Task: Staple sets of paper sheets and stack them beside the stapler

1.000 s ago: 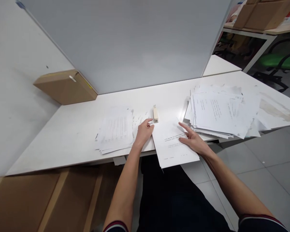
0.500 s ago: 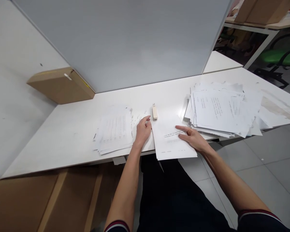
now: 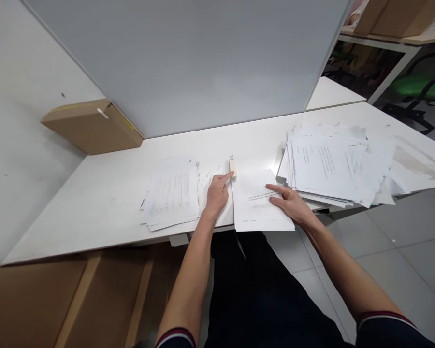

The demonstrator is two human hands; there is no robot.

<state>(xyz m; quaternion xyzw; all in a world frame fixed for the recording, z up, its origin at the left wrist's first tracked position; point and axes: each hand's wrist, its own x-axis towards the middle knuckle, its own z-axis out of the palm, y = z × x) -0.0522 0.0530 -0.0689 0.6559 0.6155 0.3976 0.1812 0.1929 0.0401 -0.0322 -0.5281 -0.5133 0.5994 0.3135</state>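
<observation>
A cream stapler (image 3: 232,167) lies on the white desk, pointing away from me. My left hand (image 3: 217,193) rests beside it; the index finger is stretched onto the stapler's near end while the other fingers curl loosely. White printed sheets (image 3: 263,208) reach from the stapler's near end out past the desk's front edge. My right hand (image 3: 292,205) holds these sheets by their right side, with thumb and index finger showing on top. Its remaining fingers are hidden. Whether the sheets' far corner sits inside the stapler's mouth is too small to tell.
Left of my hands is a neat stack of printed papers (image 3: 174,198). A larger, messier paper pile (image 3: 326,166) lies to the right. A cardboard box (image 3: 94,125) leans in the left corner, and a grey panel (image 3: 203,63) rises behind the white desk (image 3: 105,203).
My left index finger has come onto the stapler's near end from beside it. The sheets have moved farther onto the desk and straightened, with my right hand still at their side.
</observation>
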